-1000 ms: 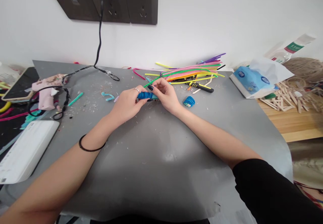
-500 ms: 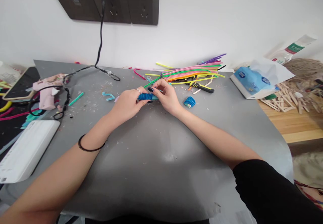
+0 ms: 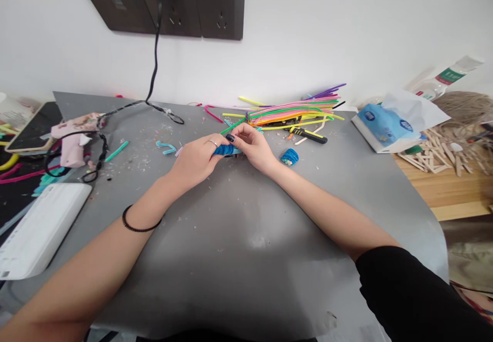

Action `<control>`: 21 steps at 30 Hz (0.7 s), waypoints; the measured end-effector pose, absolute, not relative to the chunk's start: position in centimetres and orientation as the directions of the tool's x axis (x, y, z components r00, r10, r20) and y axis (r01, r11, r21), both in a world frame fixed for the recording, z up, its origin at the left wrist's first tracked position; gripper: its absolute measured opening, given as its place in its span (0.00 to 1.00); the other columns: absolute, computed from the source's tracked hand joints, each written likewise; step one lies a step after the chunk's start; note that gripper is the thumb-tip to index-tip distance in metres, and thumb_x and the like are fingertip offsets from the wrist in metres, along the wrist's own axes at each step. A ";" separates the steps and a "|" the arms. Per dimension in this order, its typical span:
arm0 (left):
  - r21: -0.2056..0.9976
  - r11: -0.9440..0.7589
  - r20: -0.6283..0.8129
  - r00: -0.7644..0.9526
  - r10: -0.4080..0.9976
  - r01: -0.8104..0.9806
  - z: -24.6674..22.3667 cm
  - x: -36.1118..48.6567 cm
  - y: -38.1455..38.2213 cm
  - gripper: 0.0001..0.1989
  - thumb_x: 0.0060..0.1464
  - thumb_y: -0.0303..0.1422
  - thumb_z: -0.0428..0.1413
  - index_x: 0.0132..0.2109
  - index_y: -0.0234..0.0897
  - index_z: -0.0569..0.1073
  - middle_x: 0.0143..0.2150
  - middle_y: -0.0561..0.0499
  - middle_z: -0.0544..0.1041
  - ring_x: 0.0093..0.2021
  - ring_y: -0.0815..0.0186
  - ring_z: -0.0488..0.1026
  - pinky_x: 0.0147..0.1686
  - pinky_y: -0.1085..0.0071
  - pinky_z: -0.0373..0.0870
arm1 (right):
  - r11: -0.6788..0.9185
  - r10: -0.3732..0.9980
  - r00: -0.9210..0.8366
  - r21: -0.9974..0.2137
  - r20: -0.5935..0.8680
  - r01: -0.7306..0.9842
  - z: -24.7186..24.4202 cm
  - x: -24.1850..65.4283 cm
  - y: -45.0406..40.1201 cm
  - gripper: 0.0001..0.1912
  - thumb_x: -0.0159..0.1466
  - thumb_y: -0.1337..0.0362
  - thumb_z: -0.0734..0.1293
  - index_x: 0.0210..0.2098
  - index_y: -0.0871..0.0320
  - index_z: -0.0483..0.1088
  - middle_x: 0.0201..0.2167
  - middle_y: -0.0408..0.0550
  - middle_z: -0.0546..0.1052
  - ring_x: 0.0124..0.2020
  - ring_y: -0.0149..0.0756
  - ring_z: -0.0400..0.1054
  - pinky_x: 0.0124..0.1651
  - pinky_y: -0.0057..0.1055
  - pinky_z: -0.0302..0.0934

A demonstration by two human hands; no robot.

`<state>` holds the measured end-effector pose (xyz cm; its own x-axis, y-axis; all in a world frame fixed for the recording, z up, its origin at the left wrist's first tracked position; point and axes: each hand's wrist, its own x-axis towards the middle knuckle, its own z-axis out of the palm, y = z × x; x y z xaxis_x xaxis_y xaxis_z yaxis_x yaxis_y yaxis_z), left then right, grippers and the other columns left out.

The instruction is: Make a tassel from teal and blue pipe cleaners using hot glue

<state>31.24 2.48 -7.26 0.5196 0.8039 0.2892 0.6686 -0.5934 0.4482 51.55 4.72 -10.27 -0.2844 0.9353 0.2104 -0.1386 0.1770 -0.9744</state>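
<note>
Between my two hands is a blue wound piece (image 3: pixel 224 150), wrapped in what looks like pipe cleaner, with a paler strip at its right end. My left hand (image 3: pixel 198 159) is closed round its left part. The fingers of my right hand (image 3: pixel 252 147) pinch its right end, and the exact contact is hidden behind them. A second blue wrapped piece (image 3: pixel 289 156) lies on the grey mat (image 3: pixel 246 249), right of my right hand. Just behind my hands lies a bundle of coloured pipe cleaners (image 3: pixel 296 108).
A black and yellow utility knife (image 3: pixel 310 135) lies by the bundle. At the right are a tissue pack (image 3: pixel 389 129) and wooden sticks (image 3: pixel 442 149). On the left sit a pink glue gun (image 3: pixel 73 147), its black cord (image 3: pixel 154 59) and a white power strip (image 3: pixel 46 229).
My left hand has turned slightly over the blue piece, covering more of its left end. My right fingers have shifted a little at the other end. The other things lie as before.
</note>
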 end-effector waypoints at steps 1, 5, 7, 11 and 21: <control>0.438 -0.593 0.294 0.515 0.805 0.676 -7.3 31.2 2.5 0.15 0.65 0.27 0.51 0.53 0.39 0.78 0.52 0.41 0.85 0.53 0.51 0.82 0.52 0.60 0.76 | 0.171 0.934 -0.290 -0.974 0.208 -0.148 -10.3 51.6 4.7 0.35 0.55 0.30 0.79 0.36 0.53 0.67 0.36 0.43 0.75 0.39 0.35 0.69 0.44 0.33 0.69; 0.420 -0.595 0.311 0.507 0.804 0.685 -7.5 31.2 2.4 0.15 0.65 0.26 0.51 0.55 0.40 0.77 0.50 0.42 0.84 0.52 0.51 0.82 0.49 0.61 0.75 | 0.168 0.934 -0.282 -0.965 0.221 -0.199 -10.3 51.7 4.7 0.33 0.56 0.35 0.81 0.39 0.54 0.70 0.37 0.43 0.75 0.39 0.33 0.70 0.42 0.30 0.70; 0.426 -0.609 0.337 0.508 0.793 0.669 -7.6 31.1 2.4 0.15 0.65 0.26 0.51 0.54 0.40 0.77 0.50 0.43 0.84 0.53 0.52 0.82 0.50 0.61 0.75 | 0.151 0.938 -0.277 -0.964 0.211 -0.221 -10.3 51.6 4.7 0.35 0.55 0.34 0.82 0.42 0.54 0.70 0.38 0.43 0.75 0.38 0.33 0.70 0.39 0.29 0.71; 0.436 -0.647 0.410 0.502 0.762 0.626 -7.9 31.0 2.4 0.15 0.64 0.25 0.51 0.54 0.40 0.76 0.51 0.44 0.83 0.53 0.54 0.81 0.51 0.61 0.75 | 0.022 0.930 -0.353 -0.975 0.102 -0.222 -10.1 51.4 4.4 0.36 0.55 0.31 0.80 0.42 0.53 0.70 0.38 0.42 0.74 0.31 0.30 0.68 0.29 0.29 0.69; 0.515 -0.560 0.347 0.439 0.829 0.649 -7.2 31.6 1.9 0.12 0.65 0.28 0.53 0.53 0.41 0.75 0.51 0.44 0.84 0.52 0.54 0.82 0.48 0.62 0.76 | 0.008 0.936 -0.339 -0.971 0.091 -0.240 -9.7 51.5 4.3 0.36 0.53 0.31 0.81 0.36 0.54 0.68 0.31 0.37 0.72 0.22 0.25 0.63 0.23 0.28 0.65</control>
